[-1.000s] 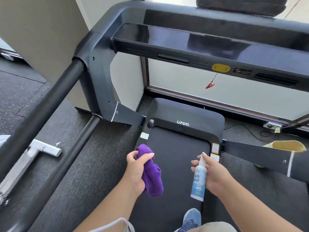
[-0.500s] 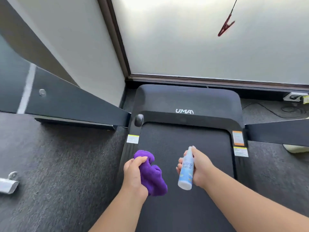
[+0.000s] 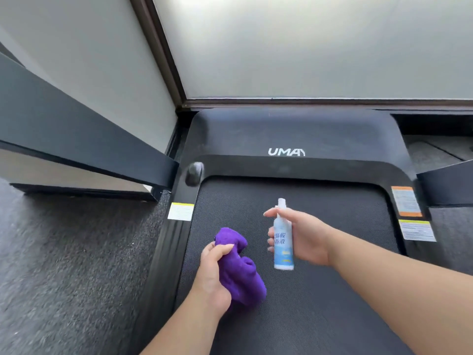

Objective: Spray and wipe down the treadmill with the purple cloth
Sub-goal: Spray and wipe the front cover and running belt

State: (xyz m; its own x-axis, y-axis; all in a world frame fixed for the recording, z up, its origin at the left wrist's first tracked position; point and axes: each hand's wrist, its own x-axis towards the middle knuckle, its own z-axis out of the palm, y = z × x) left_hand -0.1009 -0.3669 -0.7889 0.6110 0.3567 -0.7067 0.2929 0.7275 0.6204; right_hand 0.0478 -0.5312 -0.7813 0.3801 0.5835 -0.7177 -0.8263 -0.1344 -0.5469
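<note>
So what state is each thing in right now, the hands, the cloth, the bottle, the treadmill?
Left hand: grips the purple cloth.
Purple cloth: bunched up, held above the belt.
Right hand: holds the spray bottle, forefinger by the nozzle.
Spray bottle: upright, off the belt; whether it is spraying cannot be told.
Treadmill belt: bare, no wet patch visible.
Treadmill motor cover: dusty-looking, untouched.

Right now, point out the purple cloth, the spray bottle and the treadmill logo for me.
purple cloth [image 3: 240,278], head view, on the bunched fold beside the left hand.
spray bottle [image 3: 282,248], head view, on the label in the middle of the body.
treadmill logo [image 3: 286,151], head view, on the white letters on the front cover.
</note>
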